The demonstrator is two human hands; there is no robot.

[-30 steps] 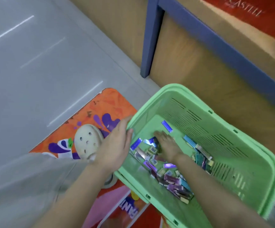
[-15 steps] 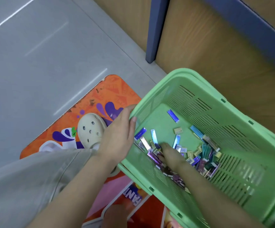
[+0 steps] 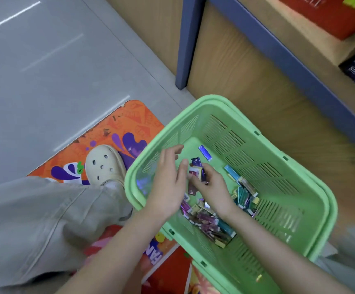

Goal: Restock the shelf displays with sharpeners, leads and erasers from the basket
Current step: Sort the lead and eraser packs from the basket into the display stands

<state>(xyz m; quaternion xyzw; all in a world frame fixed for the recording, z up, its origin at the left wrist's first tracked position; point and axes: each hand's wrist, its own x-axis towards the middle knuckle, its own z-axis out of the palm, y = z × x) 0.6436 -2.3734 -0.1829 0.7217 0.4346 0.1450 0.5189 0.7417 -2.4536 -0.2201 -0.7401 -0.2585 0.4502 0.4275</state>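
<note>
Right hand point(image 3: 212, 187) pinches small packets point(image 3: 196, 169) over green basket point(image 3: 210, 100); left hand point(image 3: 168, 183) spread open alongside; clog point(image 3: 104, 164) beside basket.

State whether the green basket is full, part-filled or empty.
Part-filled: small packets cluster along one side of the basket; bare floor shows elsewhere.

Packs point(image 3: 209, 219) in basket point(image 3: 325, 209), shoe point(image 3: 104, 164) left, shelf point(image 3: 278, 45) behind.

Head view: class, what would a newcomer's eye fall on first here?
The bright green basket fills the lower right, with a heap of small shiny packets in its bottom. Above the heap the right hand pinches a bundle of them, while the left hand hovers open beside it. To the left, a cream clog stands on an orange mat.
</note>
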